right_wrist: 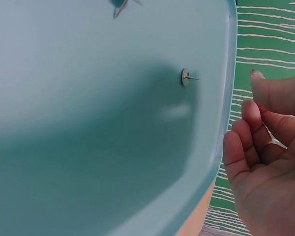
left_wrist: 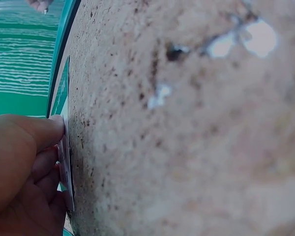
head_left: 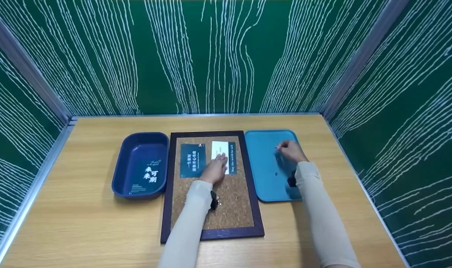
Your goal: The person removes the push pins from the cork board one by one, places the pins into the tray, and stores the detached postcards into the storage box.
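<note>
My left hand (head_left: 215,169) presses a white-and-green card (head_left: 231,158) against a framed corkboard (head_left: 211,216). In the left wrist view its thumb (left_wrist: 49,129) and fingertips lie along the card's surface. A green card (head_left: 192,160) with white writing lies beside it on the cork, with a small shiny spot at its upper corner. Over the blue-green tray (head_left: 263,186), my right hand (head_left: 291,150) pinches a small metal thumbtack between thumb and forefinger, mostly hidden by the fingers. Another thumbtack (right_wrist: 186,77) sits in the tray with its pin pointing sideways.
Left of the corkboard stands a dark blue bin (head_left: 118,167) with a green printed card (head_left: 147,176) in it. Several shiny thumbtacks lie on the lower cork, under the left wrist. Green walls with white lines (head_left: 229,56) enclose the wooden table (head_left: 73,216).
</note>
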The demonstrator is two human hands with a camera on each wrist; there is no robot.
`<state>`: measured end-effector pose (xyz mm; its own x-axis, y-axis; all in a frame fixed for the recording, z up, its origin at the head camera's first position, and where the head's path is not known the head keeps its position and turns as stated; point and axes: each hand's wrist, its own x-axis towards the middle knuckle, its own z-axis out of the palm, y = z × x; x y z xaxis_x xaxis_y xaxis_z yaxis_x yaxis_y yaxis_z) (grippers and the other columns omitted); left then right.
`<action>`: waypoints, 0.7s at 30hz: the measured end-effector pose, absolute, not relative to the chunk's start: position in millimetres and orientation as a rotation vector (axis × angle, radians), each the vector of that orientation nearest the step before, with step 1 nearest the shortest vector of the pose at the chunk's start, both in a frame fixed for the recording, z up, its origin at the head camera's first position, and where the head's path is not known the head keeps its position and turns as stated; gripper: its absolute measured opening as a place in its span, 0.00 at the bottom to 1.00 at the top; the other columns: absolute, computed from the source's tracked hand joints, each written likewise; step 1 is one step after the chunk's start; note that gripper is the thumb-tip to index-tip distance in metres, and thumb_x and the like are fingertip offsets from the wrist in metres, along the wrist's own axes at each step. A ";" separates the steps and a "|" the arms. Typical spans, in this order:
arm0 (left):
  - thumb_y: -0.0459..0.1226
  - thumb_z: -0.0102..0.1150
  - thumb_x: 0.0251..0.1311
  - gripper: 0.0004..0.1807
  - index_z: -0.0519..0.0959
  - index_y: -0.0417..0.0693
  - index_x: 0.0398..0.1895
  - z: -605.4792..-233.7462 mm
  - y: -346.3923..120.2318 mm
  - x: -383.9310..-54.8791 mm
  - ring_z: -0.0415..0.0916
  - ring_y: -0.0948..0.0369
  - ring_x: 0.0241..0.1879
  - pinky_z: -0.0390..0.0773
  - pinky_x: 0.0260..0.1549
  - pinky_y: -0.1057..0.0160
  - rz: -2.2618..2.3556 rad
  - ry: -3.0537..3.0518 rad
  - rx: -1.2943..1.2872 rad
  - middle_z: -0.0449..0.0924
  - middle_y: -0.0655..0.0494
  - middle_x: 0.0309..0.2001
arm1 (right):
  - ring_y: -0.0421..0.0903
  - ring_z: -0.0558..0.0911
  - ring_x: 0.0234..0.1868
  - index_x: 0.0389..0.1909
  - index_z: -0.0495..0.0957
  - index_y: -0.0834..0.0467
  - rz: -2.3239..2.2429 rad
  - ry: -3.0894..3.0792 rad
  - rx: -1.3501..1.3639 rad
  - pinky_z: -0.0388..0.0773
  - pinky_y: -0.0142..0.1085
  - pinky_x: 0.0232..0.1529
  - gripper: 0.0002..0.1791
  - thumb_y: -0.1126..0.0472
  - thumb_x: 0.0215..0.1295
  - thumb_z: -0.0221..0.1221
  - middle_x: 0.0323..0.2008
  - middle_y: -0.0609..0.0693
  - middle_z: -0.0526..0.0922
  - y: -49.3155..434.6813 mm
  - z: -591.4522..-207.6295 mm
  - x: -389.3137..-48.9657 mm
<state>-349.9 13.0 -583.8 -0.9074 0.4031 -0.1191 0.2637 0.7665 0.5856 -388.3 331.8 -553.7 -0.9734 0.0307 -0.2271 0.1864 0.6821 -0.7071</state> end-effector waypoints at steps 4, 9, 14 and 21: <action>0.39 0.42 0.74 0.26 0.60 0.46 0.72 -585.7 13.3 -350.4 0.45 0.54 0.76 0.48 0.74 0.54 0.864 2.714 0.502 0.51 0.53 0.76 | 0.52 0.72 0.48 0.47 0.74 0.60 -1.189 2.675 0.204 0.70 0.41 0.47 0.13 0.57 0.70 0.49 0.47 0.56 0.74 334.0 -552.8 -387.0; 0.39 0.41 0.74 0.25 0.60 0.47 0.72 -586.7 14.0 -350.6 0.44 0.54 0.76 0.48 0.74 0.54 0.882 2.699 0.488 0.50 0.54 0.76 | 0.52 0.72 0.47 0.47 0.75 0.62 -1.203 2.672 0.207 0.70 0.40 0.46 0.14 0.57 0.70 0.49 0.46 0.56 0.74 335.2 -550.6 -385.5; 0.38 0.43 0.73 0.25 0.61 0.43 0.71 -585.1 14.5 -352.6 0.47 0.52 0.76 0.49 0.74 0.55 0.852 2.716 0.533 0.53 0.50 0.75 | 0.52 0.73 0.45 0.46 0.77 0.64 -1.193 2.720 0.165 0.71 0.39 0.46 0.14 0.58 0.71 0.50 0.44 0.57 0.76 334.1 -549.5 -383.2; 0.37 0.43 0.73 0.25 0.61 0.41 0.71 -583.1 14.2 -352.3 0.47 0.52 0.75 0.49 0.74 0.55 0.854 2.717 0.549 0.53 0.49 0.74 | 0.52 0.74 0.47 0.46 0.77 0.64 -1.210 2.718 0.180 0.72 0.42 0.51 0.14 0.57 0.71 0.50 0.45 0.57 0.77 335.2 -548.5 -384.5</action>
